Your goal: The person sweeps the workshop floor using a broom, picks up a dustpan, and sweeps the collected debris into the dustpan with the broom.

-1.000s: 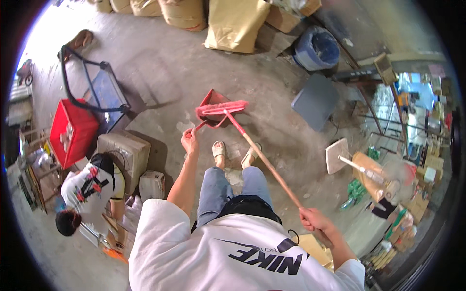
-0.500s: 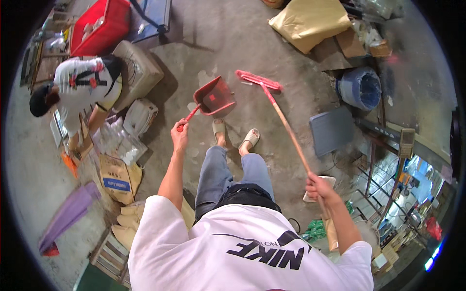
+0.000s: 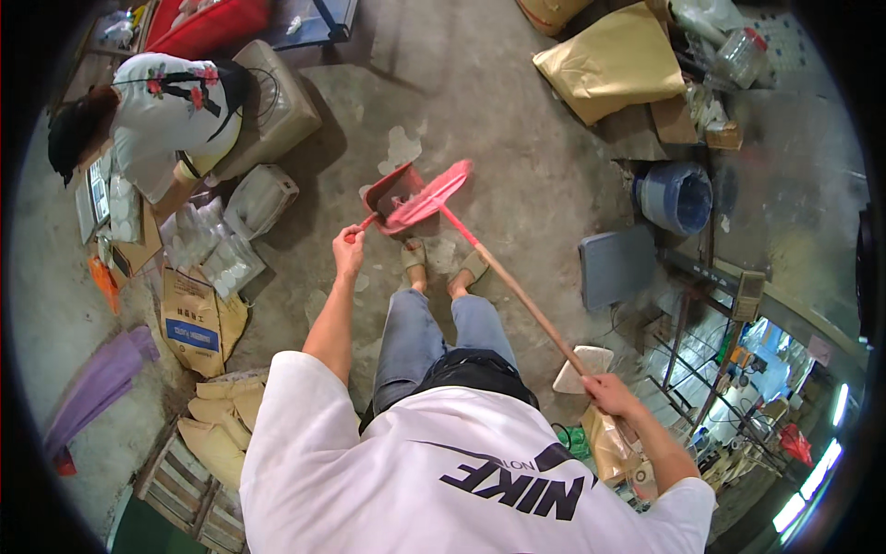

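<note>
Slide sandals (image 3: 414, 249) stand on a grey concrete floor (image 3: 480, 69) blotched with pale patches (image 3: 403, 146). At right sit a gold-brown paper sack (image 3: 609, 60), a bin with a blue liner (image 3: 679, 198) and, near it, a flat grey square platform (image 3: 616, 268); at left, a beige box (image 3: 281, 109), a white plastic container (image 3: 261, 201) and a blue-banded sack (image 3: 194, 334).

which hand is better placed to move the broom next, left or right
Right, most likely: the right hand grips the broom handle, and the pink broom head overlaps the red dustpan in view. The left hand is occupied holding the dustpan.
</note>
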{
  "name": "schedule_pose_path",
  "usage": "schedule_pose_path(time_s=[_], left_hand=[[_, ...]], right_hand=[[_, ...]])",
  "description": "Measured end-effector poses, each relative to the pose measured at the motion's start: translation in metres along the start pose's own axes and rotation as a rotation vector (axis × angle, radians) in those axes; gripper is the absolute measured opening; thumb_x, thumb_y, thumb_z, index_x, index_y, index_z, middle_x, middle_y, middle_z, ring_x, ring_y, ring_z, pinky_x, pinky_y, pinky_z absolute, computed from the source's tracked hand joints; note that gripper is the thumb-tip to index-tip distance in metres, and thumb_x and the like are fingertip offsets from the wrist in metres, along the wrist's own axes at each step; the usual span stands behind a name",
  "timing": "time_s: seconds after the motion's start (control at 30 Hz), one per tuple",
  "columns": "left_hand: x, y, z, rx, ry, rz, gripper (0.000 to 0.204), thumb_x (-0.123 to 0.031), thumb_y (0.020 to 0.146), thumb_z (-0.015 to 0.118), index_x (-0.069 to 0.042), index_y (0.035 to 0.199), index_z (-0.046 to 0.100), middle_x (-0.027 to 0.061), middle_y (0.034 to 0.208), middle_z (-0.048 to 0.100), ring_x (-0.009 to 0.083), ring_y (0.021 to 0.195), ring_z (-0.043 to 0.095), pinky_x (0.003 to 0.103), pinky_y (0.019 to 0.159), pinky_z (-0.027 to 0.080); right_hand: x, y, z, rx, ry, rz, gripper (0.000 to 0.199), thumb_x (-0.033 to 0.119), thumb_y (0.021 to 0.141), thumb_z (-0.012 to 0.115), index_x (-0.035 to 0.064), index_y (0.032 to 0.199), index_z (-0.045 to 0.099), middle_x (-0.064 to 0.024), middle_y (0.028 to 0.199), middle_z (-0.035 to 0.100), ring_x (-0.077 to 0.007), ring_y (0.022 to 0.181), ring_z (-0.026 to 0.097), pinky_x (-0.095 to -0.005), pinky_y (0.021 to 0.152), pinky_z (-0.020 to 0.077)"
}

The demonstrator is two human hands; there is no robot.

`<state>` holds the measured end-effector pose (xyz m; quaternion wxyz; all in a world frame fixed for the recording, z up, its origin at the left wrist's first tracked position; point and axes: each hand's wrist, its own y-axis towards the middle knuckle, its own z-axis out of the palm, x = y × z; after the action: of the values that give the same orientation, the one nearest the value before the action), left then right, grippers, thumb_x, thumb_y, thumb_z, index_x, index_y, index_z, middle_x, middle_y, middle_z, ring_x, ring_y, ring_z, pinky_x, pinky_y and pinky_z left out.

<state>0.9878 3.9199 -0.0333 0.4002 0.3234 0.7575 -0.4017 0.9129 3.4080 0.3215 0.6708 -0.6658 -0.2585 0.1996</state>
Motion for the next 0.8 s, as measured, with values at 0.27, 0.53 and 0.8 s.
schedule_pose_path(time_s=[0.27,0.53,0.8], left_hand=[[-0.019,0.001,-0.025,0.132,0.090,0.059,0.013,-0.008,0.074,0.060,0.000,0.084,0.061,0.0119,0.091,0.064,0.0182,0.081,0.060,0.027,0.075,0.045],[-0.025,0.028,-0.013,0.094,0.172,0.107,0.011,-0.013,0.075,0.058,-0.007,0.084,0.061,0.0112,0.084,0.062,0.0266,0.078,0.060,0.034,0.072,0.046],[-0.036,0.017,0.002,0.113,0.300,0.074,0.009,-0.014,0.076,0.059,-0.011,0.084,0.062,0.0088,0.089,0.062,0.0279,0.084,0.060,0.036,0.073,0.046]], right_hand=[[0.073,0.007,-0.120,-0.419,-0.813,-0.077,0.044,0.040,0.083,0.053,-0.0024,0.077,0.062,-0.0182,0.061,0.057,-0.0279,0.055,0.056,-0.0399,0.055,0.0426],[0.192,0.013,-0.139,-0.444,-1.036,-0.010,0.045,0.040,0.082,0.053,-0.0043,0.082,0.062,-0.0247,0.076,0.060,-0.0382,0.074,0.059,-0.0428,0.067,0.0457],[0.221,-0.133,-0.145,-0.616,-1.079,-0.086,0.041,0.039,0.078,0.058,-0.0027,0.074,0.060,-0.0210,0.065,0.056,-0.0342,0.059,0.054,-0.0408,0.056,0.0414]])
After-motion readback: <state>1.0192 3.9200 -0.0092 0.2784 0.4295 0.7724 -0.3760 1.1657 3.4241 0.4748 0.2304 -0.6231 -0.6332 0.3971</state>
